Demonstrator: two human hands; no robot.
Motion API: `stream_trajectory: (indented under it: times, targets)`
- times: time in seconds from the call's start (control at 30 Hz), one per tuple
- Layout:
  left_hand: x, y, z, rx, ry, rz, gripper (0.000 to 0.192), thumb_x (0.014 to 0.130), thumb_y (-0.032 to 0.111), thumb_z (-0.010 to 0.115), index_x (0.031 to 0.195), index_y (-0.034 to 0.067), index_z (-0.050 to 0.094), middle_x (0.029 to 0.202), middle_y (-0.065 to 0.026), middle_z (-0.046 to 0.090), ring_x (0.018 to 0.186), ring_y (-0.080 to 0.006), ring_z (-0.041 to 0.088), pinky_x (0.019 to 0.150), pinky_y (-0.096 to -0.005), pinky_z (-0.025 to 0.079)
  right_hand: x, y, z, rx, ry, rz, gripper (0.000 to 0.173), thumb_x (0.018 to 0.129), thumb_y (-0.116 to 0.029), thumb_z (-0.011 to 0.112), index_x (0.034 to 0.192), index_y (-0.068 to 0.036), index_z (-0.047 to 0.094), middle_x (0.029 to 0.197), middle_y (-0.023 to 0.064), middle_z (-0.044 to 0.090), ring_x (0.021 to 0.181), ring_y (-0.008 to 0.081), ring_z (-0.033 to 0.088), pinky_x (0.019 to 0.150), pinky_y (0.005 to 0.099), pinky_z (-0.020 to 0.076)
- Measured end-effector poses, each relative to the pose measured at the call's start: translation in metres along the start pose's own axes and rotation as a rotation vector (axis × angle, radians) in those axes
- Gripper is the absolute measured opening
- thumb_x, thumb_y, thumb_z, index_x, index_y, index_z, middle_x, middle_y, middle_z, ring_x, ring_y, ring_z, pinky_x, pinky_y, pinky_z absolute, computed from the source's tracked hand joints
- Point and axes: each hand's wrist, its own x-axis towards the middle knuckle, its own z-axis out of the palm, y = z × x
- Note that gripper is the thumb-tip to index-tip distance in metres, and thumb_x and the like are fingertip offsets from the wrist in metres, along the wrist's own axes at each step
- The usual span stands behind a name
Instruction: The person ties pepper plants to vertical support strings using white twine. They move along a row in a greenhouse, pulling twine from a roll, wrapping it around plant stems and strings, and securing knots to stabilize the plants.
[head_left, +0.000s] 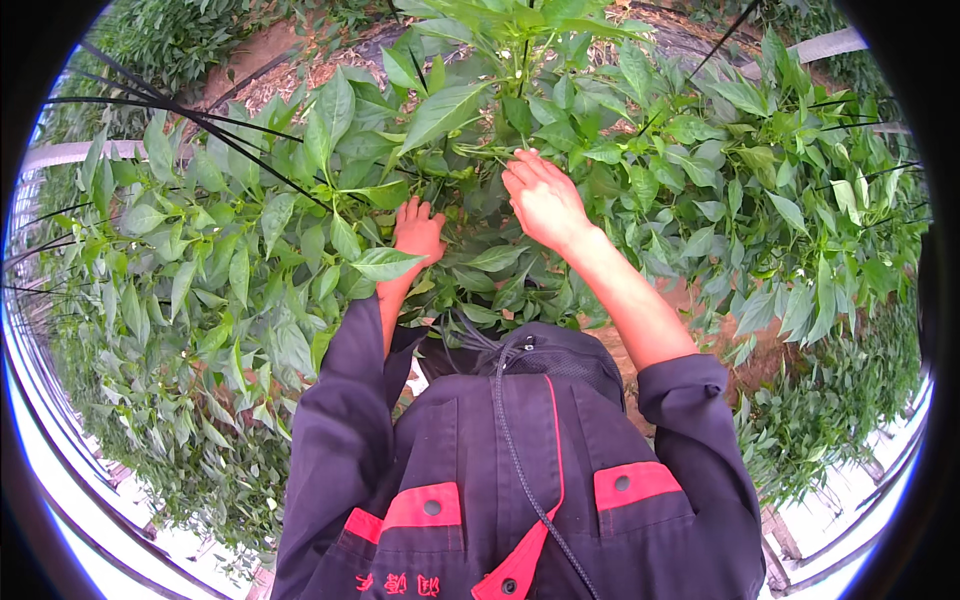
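A leafy pepper plant (442, 120) with small white flowers stands in front of me. My left hand (420, 232) reaches in among its leaves, back of the hand up. One pepper leaf (386, 264) lies across that wrist, and foliage hides the fingertips. Higher and to the right, my right hand (546, 196) is stretched flat with the fingers extended against thin green stems (480, 151). Nothing shows in its grasp, though the palm is turned away from view. Between the hands lie shaded leaves (499, 259) and inner stems.
Black support strings (247, 142) run slantwise through the plants, several meeting at the upper left. A pale strap (829, 46) crosses at the upper right. Bare soil (765, 360) shows below right. A black mesh bag (574, 352) with a cord (506, 420) hangs at my front.
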Motion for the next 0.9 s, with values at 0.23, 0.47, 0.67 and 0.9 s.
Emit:
stream_trajectory:
  times: [0.23, 0.47, 0.67, 0.9]
  targets:
    - [0.032, 0.001, -0.027, -1.049, 0.443, -0.522, 0.041, 0.103, 0.024, 0.075, 0.136, 0.001, 0.068, 0.125, -0.0128, 0.071, 0.109, -0.0187, 0.069, 0.099, -0.0377, 0.057, -0.005, 0.014, -0.008, 0.065, -0.062, 0.007, 0.035, 0.087, -0.009, 0.069, 0.122, -0.002, 0.073, 0.137, 0.0151, 0.069, 0.142, 0.0352, 0.059, 0.118, 0.0476, 0.048]
    - [0.035, -0.005, -0.072, -1.201, 0.657, -0.42, 0.04, 0.11, 0.027, 0.068, 0.138, -0.001, 0.064, 0.124, -0.0109, 0.074, 0.109, -0.0163, 0.068, 0.1, -0.0344, 0.054, 0.048, -0.003, -0.045, 0.535, 0.222, 0.099, 0.036, 0.099, -0.014, 0.07, 0.131, 0.001, 0.069, 0.129, 0.0209, 0.071, 0.124, 0.0411, 0.066, 0.108, 0.0497, 0.053]
    - [0.02, -0.003, -0.066, -1.337, 0.534, -0.332, 0.038, 0.114, 0.036, 0.061, 0.128, 0.001, 0.068, 0.118, -0.0095, 0.077, 0.112, -0.0176, 0.069, 0.1, -0.0355, 0.057, 0.143, -0.004, -0.008, 0.762, -0.133, 0.367, 0.032, 0.097, -0.018, 0.07, 0.125, -0.001, 0.071, 0.106, 0.0246, 0.076, 0.102, 0.0422, 0.074, 0.093, 0.049, 0.0569]
    - [-0.041, -0.002, -0.047, -1.471, 0.714, -0.474, 0.054, 0.115, 0.049, 0.052, 0.122, -0.002, 0.068, 0.114, -0.014, 0.077, 0.11, -0.0238, 0.073, 0.101, -0.0405, 0.057, 0.19, 0.025, 0.064, 0.913, 0.154, 0.031, 0.018, 0.101, -0.021, 0.072, 0.104, -0.004, 0.076, 0.096, 0.0095, 0.077, 0.09, 0.0194, 0.074, 0.083, 0.0385, 0.0592]
